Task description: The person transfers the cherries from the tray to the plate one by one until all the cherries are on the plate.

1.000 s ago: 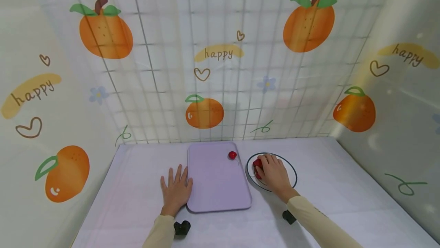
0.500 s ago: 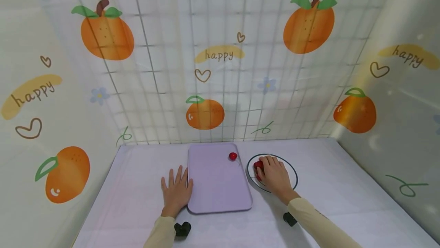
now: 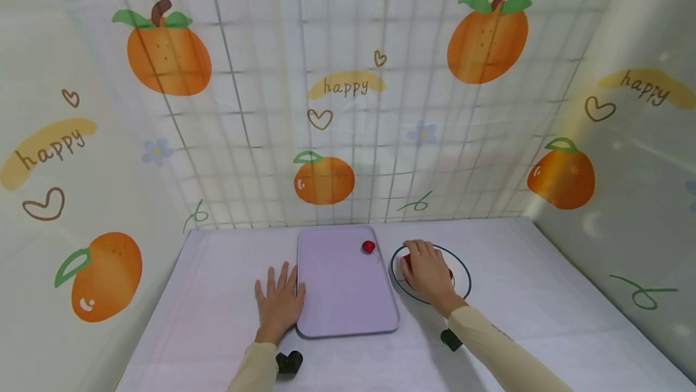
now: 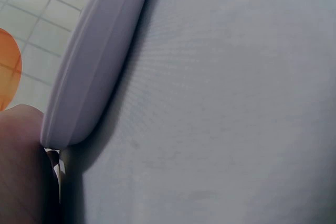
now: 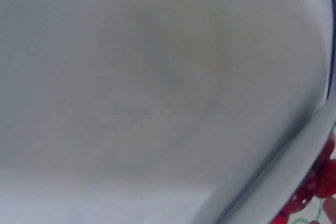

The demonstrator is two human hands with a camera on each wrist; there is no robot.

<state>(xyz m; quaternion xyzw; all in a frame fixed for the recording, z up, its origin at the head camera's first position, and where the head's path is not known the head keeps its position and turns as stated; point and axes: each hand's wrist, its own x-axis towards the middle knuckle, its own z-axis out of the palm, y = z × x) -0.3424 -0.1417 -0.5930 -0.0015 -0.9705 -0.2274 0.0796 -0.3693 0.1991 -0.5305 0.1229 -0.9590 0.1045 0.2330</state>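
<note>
My left hand (image 3: 279, 304) lies flat with fingers spread beside the light purple tray (image 3: 347, 289), its thumb at the tray's left edge. A single red cherry (image 3: 368, 247) with a thin stem sits near the tray's far right corner. To the right, my right hand (image 3: 428, 271) reaches down over a white plate (image 3: 461, 266) with a dark rim, fingers bent over red cherries (image 3: 406, 260). In the right wrist view, several glossy cherries (image 5: 302, 195) show past the plate's edge, with fingertips close by. The hand covers most of them; I cannot tell whether it pinches one.
A pale cloth covers the table (image 3: 217, 295). Behind it and at both sides hang white sheets printed with oranges and hearts. Black wrist-worn pieces, one by the left sleeve (image 3: 255, 365) and one by the right sleeve (image 3: 489, 343), sit low over the table.
My right hand has shifted slightly left and away over the plate, covering more of the cherries on the left and baring some red on its right. The left hand and tray stay put.
</note>
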